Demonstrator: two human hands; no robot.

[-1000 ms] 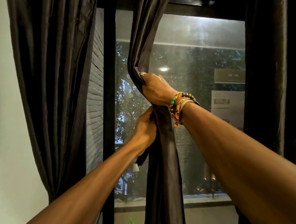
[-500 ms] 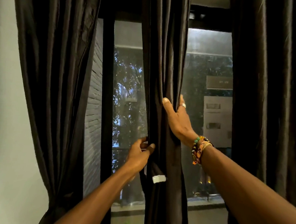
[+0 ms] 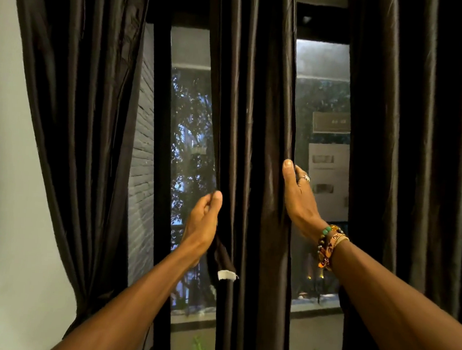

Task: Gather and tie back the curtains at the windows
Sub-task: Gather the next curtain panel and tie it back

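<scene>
- A person stands at a dark-framed window [image 3: 191, 144] with both arms raised to the middle curtain [image 3: 255, 122], a dark satin panel hanging loose from 12 o'clock to 6 o'clock through the centre of the view.
- The right hand [image 3: 299, 198], just on the 3 o'clock side of centre, has its grip closed on the panel's right edge, thumb on the front and fingers wrapped out of sight behind the fabric. Beaded bracelets [image 3: 329, 244] circle the wrist.
- The left hand [image 3: 203, 222], at about 8 o'clock from centre, meets the panel's left edge with fingers curled. Whether its grip pinches the hem or merely touches it cannot be told.
- A tie strap [image 3: 225, 262] with a white tab dangles undone just beneath that hand, at 7 o'clock.
- The left curtain [image 3: 73, 109] at 9 o'clock looks drawn in at its foot, while the right curtain [image 3: 418, 133] at 3 o'clock hangs straight.
- The step in hand appears to be gathering the middle panel. The next move likely calls for both hands to sweep its edges into one bundle, then for one hand to hold it while the other carries the strap round.
</scene>
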